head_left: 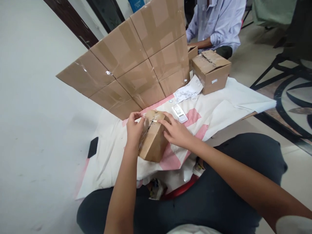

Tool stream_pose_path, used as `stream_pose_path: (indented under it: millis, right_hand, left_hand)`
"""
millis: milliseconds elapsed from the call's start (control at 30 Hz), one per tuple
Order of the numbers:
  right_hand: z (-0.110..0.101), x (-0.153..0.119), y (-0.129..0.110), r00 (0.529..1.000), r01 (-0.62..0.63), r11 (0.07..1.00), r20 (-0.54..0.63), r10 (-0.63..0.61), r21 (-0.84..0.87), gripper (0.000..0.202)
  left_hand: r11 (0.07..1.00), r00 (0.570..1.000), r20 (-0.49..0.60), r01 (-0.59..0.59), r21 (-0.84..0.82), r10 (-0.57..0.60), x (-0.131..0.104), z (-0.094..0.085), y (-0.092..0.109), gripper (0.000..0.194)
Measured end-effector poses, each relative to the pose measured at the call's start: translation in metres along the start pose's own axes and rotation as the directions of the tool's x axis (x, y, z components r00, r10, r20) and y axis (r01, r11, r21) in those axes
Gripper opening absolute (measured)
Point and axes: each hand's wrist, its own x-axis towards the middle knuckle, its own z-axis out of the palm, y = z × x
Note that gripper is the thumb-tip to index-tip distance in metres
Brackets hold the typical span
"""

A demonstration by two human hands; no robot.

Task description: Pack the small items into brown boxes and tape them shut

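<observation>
A small cardboard box (154,143) sits on the cloth-covered table in front of me, turned at an angle. A dark, ragged seam with shiny tape runs across its top. My left hand (135,126) is closed at the box's far left edge, thumb and fingers bent together there. From the right, my right hand (177,131) grips the box, with fingers on the top near the seam and others curled against the side. What lies under the left fingertips is too small to make out.
A tall wall of taped boxes (136,65) stands behind. To the right are another box (215,76), a printed sheet (188,89) and a white device (179,113). A black phone-like object (93,147) lies at the left table edge (102,172). A person (216,26) sits opposite.
</observation>
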Motion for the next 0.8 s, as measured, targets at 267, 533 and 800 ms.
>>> stream_pose_path:
  millis: [267,533,800]
  right_hand:
    - [0.001,-0.001,0.001,0.999,0.029,0.999,-0.030,-0.028,0.026,0.053]
    - [0.004,0.000,0.001,0.999,0.026,1.000,-0.033,-0.026,0.015,0.054]
    - [0.002,0.000,0.000,1.000,0.011,0.999,-0.009,-0.011,0.031,0.054]
  left_hand:
    - [0.989,0.988,0.073,0.129,0.076,-0.135,0.006,0.003,-0.005,0.024]
    - [0.978,0.967,0.145,0.203,0.053,-0.209,0.014,0.006,-0.015,0.043]
    - [0.979,0.977,0.106,0.175,0.100,-0.185,0.019,0.011,-0.022,0.020]
